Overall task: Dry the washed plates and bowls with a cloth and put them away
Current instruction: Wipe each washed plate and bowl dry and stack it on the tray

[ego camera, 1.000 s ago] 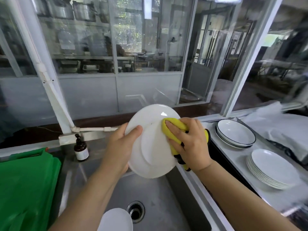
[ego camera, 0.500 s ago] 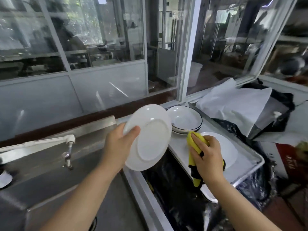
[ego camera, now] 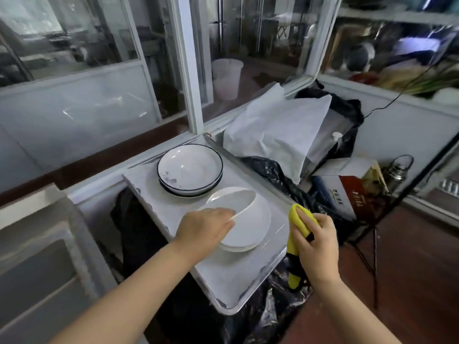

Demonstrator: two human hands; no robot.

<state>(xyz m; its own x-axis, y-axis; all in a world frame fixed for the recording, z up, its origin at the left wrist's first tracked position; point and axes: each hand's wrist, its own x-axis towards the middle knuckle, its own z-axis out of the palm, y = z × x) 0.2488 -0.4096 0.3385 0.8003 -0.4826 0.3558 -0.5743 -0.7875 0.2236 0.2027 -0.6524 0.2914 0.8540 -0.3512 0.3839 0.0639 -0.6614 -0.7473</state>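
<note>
The left hand [ego camera: 206,228] grips the plate [ego camera: 233,199] by its near rim, tilted over the stack [ego camera: 248,234] on the tray [ego camera: 223,281], while the right hand [ego camera: 316,247] clutches the cloth [ego camera: 299,214]; released at this tilt, it could clatter, chip or slide off.
</note>
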